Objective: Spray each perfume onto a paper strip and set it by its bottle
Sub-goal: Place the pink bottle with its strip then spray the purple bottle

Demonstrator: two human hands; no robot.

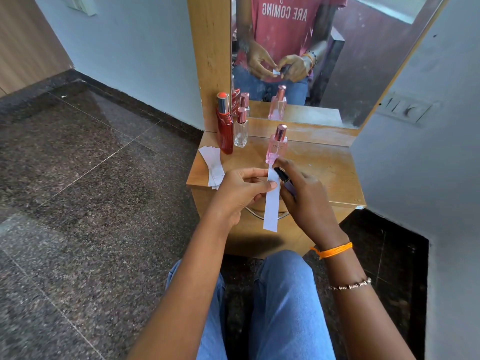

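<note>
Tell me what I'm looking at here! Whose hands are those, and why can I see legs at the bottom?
A person wears a camera on their head, so this one picture looks down at their own hands and their knees in blue jeans.

The left hand pinches a long white paper strip. The right hand grips a small dark spray bottle with its nozzle close to the strip.

In front is a small wooden table under a mirror, which reflects the same hands. On the table stand a tall red perfume bottle, a clear glass bottle with a rose-gold cap and a pink glass bottle. A pile of spare white paper strips lies at the table's left edge.
</note>
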